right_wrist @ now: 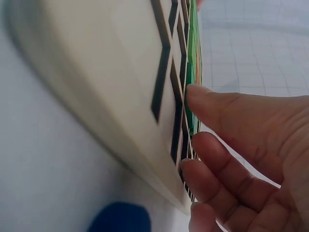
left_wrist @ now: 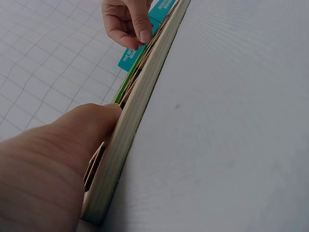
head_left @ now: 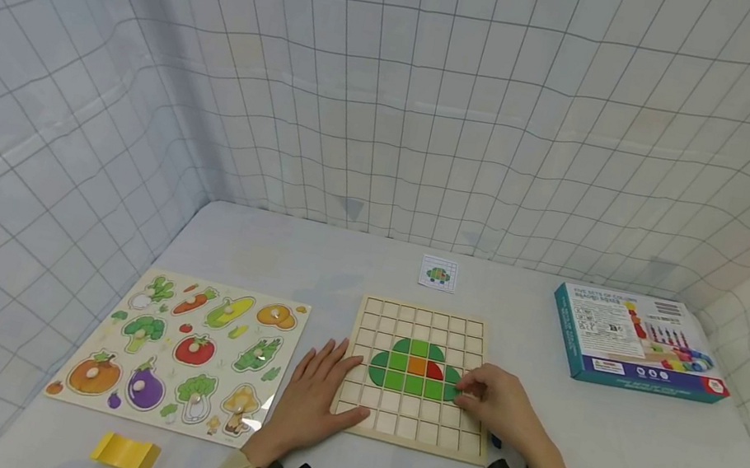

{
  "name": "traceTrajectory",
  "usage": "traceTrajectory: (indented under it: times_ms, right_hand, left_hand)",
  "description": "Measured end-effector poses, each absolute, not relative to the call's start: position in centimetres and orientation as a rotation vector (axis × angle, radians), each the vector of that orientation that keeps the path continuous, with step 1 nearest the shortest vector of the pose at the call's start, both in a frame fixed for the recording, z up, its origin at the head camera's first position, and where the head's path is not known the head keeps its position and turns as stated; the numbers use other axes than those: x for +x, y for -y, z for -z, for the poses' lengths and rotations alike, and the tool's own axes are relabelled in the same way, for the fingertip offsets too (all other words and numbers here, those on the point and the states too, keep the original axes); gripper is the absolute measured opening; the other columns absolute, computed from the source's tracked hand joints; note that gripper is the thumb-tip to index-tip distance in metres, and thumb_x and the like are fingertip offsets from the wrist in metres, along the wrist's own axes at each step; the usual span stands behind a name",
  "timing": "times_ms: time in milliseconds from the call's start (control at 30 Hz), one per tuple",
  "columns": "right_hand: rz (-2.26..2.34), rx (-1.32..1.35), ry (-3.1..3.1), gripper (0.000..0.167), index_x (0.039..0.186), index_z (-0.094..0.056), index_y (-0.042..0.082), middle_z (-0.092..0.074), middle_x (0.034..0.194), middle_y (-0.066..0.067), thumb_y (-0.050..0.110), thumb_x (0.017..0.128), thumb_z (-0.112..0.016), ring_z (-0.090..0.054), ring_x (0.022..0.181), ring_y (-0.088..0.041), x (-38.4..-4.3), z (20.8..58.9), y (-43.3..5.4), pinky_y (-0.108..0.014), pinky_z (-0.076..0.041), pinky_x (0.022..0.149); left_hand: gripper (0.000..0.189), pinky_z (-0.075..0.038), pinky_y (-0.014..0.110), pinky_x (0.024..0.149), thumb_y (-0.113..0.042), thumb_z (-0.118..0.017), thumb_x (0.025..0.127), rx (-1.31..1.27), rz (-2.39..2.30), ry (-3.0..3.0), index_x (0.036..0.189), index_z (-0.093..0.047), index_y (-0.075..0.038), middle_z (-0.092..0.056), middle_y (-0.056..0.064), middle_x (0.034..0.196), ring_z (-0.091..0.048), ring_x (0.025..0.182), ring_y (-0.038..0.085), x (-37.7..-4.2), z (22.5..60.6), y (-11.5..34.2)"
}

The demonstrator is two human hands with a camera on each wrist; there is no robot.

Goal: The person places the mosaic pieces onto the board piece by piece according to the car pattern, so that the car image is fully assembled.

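Note:
A wooden grid board (head_left: 389, 429) lies on the table, with green, orange and red tiles set in a car-like shape. My left hand (head_left: 316, 395) rests along the board's left edge with fingers spread; its thumb (left_wrist: 91, 118) lies over the front rim. At the shape's right end, my right hand (head_left: 499, 402) pinches a dark green rounded tile (right_wrist: 189, 113) at its cell. The thumb (right_wrist: 207, 99) touches that tile, and the other fingers are bent beside it. A dark blue piece (right_wrist: 120, 218) sits by the board's right edge, mostly hidden in the head view.
Behind the board lies a small pattern card (head_left: 439, 274) showing a green car. A vegetable puzzle board (head_left: 166, 394) is on the left, a yellow curved block (head_left: 125, 454) in front of it. The boxed bead set (head_left: 642, 344) stands at the right, near the curtain (head_left: 398, 104).

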State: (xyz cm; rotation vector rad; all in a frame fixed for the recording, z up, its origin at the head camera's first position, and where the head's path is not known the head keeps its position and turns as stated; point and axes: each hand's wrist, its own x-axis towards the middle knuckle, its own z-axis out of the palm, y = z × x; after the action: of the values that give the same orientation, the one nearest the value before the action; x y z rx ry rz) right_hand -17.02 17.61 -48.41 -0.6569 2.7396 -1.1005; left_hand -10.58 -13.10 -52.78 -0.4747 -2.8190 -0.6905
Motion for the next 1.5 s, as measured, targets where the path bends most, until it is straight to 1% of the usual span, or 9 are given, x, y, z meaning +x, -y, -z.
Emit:
traceTrajectory:
  times_ms: [133,333,467,667,733,900,1067,1267,1500]
  right_hand:
    - [1.132,-0.652,-2.766,0.009,0.085,-0.07,0.017,-0.057,0.081,0.01,0.014,0.08,-0.077,-0.052,0.072,-0.009,-16.6,48.4,-18.4,-0.025,-0.047,0.062]
    - [1.167,-0.656,-2.838,0.006,0.088,-0.07,0.015,-0.058,0.081,0.011,0.013,0.084,-0.074,-0.053,0.072,-0.008,-15.9,48.0,-20.2,-0.025,-0.046,0.06]
    - [1.136,-0.579,-2.881,0.005,0.089,-0.071,0.014,-0.059,0.08,0.01,0.012,0.085,-0.073,-0.052,0.072,-0.009,-15.6,47.7,-21.7,-0.025,-0.046,0.061]
    - [1.083,-0.457,-2.845,0.008,0.092,-0.07,0.013,-0.059,0.081,0.007,0.015,0.085,-0.073,-0.051,0.074,-0.013,-15.2,47.7,-23.7,-0.024,-0.046,0.061]
    - [1.078,-0.473,-2.798,0.011,0.093,-0.07,0.013,-0.059,0.084,0.007,0.017,0.084,-0.074,-0.051,0.076,-0.014,-15.1,47.8,-24.2,-0.025,-0.046,0.063]
    - [1.067,-0.599,-2.675,0.018,0.094,-0.072,0.021,-0.062,0.091,0.011,0.025,0.078,-0.079,-0.05,0.082,-0.014,-14.8,48.2,-25.0,-0.027,-0.044,0.07]
    - [1.059,-0.723,-2.625,0.021,0.094,-0.074,0.024,-0.063,0.092,0.013,0.029,0.075,-0.081,-0.048,0.082,-0.013,-14.7,48.3,-25.1,-0.026,-0.041,0.07]
    - [1.013,-0.741,-2.663,0.022,0.094,-0.073,0.025,-0.06,0.092,0.013,0.033,0.075,-0.081,-0.046,0.084,-0.012,-14.4,48.0,-24.8,-0.027,-0.041,0.071]
    - [0.957,-0.731,-2.686,0.02,0.091,-0.071,0.026,-0.058,0.091,0.015,0.031,0.074,-0.081,-0.044,0.084,-0.012,-14.4,47.9,-24.6,-0.028,-0.04,0.07]
  left_hand:
    - [0.074,-0.009,0.043,0.112,-0.06,-0.058,0.084,-0.475,0.688,2.825,0.141,-0.044,-0.016,-0.028,0.011,0.152,-0.017,0.141,0.028,-10.5,52.7,13.1]
    - [0.074,-0.008,0.043,0.113,-0.061,-0.057,0.084,-0.474,0.683,2.835,0.141,-0.044,-0.016,-0.027,0.01,0.153,-0.016,0.141,0.027,-10.6,52.6,13.1]
    - [0.074,-0.007,0.042,0.113,-0.062,-0.057,0.084,-0.475,0.686,2.835,0.141,-0.044,-0.016,-0.027,0.01,0.153,-0.016,0.141,0.027,-10.6,52.7,13.1]
    - [0.074,-0.007,0.042,0.113,-0.061,-0.057,0.084,-0.471,0.688,2.838,0.141,-0.044,-0.016,-0.027,0.01,0.153,-0.016,0.141,0.027,-10.6,52.7,13.2]
    - [0.074,-0.007,0.042,0.113,-0.061,-0.058,0.084,-0.471,0.689,2.838,0.141,-0.044,-0.016,-0.027,0.01,0.153,-0.016,0.141,0.027,-10.6,52.7,13.2]
    - [0.074,-0.006,0.041,0.113,-0.061,-0.058,0.084,-0.47,0.692,2.838,0.141,-0.044,-0.016,-0.027,0.01,0.153,-0.016,0.142,0.027,-10.6,52.7,13.2]
    - [0.074,-0.007,0.042,0.113,-0.061,-0.057,0.084,-0.469,0.688,2.836,0.141,-0.044,-0.016,-0.028,0.01,0.153,-0.016,0.142,0.027,-10.7,52.8,13.1]
    - [0.075,-0.006,0.041,0.113,-0.062,-0.057,0.084,-0.465,0.686,2.836,0.141,-0.044,-0.016,-0.027,0.01,0.153,-0.015,0.142,0.026,-10.7,52.8,13.1]
    - [0.074,-0.007,0.042,0.113,-0.062,-0.057,0.084,-0.469,0.69,2.833,0.141,-0.044,-0.016,-0.028,0.01,0.152,-0.015,0.142,0.026,-10.6,52.7,13.1]
